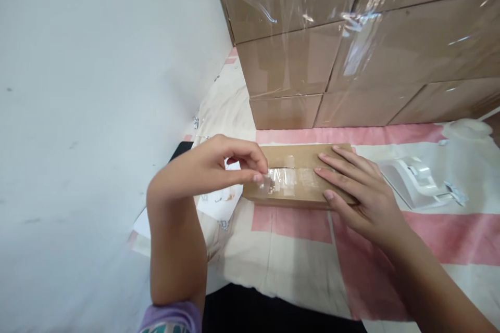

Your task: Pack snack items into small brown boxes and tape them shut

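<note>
A long, flat cardboard box (304, 156) lies closed in front of me on the cloth. Strips of clear tape (287, 177) cross the seam along its top. At the box's left end, my left hand (238, 161) pinches the end of the clear tape between thumb and fingertips. My right hand (355, 187) rests on the right end of the box, fingers spread and pressing on the cardboard. Just right of that hand stands a white tape dispenser (414, 182).
Behind the box rises a stack of cardboard boxes (289, 62) wrapped in clear film. A white wall (97, 88) bounds the left side. Papers (221, 200) lie by my left hand on the pink-and-cream cloth (292, 223). A whitish translucent object (469, 138) sits at far right.
</note>
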Tool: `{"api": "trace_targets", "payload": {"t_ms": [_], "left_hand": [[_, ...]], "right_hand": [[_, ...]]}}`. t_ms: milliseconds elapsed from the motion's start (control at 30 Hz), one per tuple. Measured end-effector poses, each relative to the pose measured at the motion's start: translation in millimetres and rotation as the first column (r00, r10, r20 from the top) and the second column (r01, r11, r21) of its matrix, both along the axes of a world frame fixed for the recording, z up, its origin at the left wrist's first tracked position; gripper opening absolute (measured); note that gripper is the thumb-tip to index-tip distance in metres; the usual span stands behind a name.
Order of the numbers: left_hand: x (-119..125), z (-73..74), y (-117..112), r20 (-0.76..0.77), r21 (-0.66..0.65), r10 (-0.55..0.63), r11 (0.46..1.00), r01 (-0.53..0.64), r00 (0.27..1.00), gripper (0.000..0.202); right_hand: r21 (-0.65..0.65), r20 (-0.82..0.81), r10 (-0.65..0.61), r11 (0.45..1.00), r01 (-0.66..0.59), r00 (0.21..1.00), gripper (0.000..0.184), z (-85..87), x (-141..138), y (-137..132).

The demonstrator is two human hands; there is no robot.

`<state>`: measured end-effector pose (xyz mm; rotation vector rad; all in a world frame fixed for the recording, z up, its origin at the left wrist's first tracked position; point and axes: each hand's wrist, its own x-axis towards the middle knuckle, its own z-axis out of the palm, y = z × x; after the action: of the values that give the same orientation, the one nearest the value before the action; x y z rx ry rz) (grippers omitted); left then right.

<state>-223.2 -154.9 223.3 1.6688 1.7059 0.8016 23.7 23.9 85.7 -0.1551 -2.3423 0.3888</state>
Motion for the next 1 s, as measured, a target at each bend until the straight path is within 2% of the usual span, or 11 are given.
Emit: {"api": "trace_targets", "payload": {"t_ms": [100,200,300,400,467,533,633,733,867,1000], "left_hand": [[7,13.9,11,-0.039,0.041,0.039,0.998,-0.038,0.998,0.012],[22,13.1,29,0.049,0.093,0.057,0.994,-0.061,0.997,0.018],[30,-8.1,47,0.195,0.013,0.042,0.999,-0.046,0.98,0.023],[27,-34.1,58,0.301,-0.091,0.052,0.995,-0.026,0.952,0.026],[22,-45.0,60,0.355,-0.08,0.06,0.996,-0.033,0.933,0.025],[19,-49.3,61,0.384,-0.038,0.043,0.999,-0.031,0.922,0.022],[20,-50.3,63,0.371,-0.02,0.014,1.0,-0.007,0.928,0.015],[24,-51.9,69,0.304,-0.04,0.042,0.999,-0.032,0.952,0.006],[27,-54.0,76,0.183,-0.025,0.05,0.999,-0.046,0.982,0.004],[29,-54.4,79,0.145,0.041,0.046,0.998,-0.052,0.988,0.004]], "right_hand": [[-0.031,0.02,-0.007,0.999,0.008,1.0,0.033,2.0,2,-3],[-0.044,0.031,-0.008,0.999,0.009,0.999,0.033,2.9,3,-3],[-0.048,0.042,-0.019,0.999,0.021,0.999,0.033,2.1,3,-3],[-0.053,0.038,-0.039,0.998,0.041,0.999,0.032,0.8,3,-4],[-0.05,0.025,-0.071,0.996,0.072,0.997,0.031,0.2,1,-5],[-0.041,0.009,-0.116,0.992,0.116,0.993,0.031,-0.3,0,-6],[-0.028,-0.008,-0.158,0.987,0.158,0.987,0.032,-1.0,-2,-7],[-0.013,-0.016,-0.153,0.988,0.153,0.988,0.033,-1.5,-2,-6],[-0.008,-0.004,-0.157,0.988,0.156,0.988,0.034,-2.1,-1,-5],[-0.018,-0.008,-0.15,0.989,0.15,0.989,0.035,-2.4,0,-5]]}}
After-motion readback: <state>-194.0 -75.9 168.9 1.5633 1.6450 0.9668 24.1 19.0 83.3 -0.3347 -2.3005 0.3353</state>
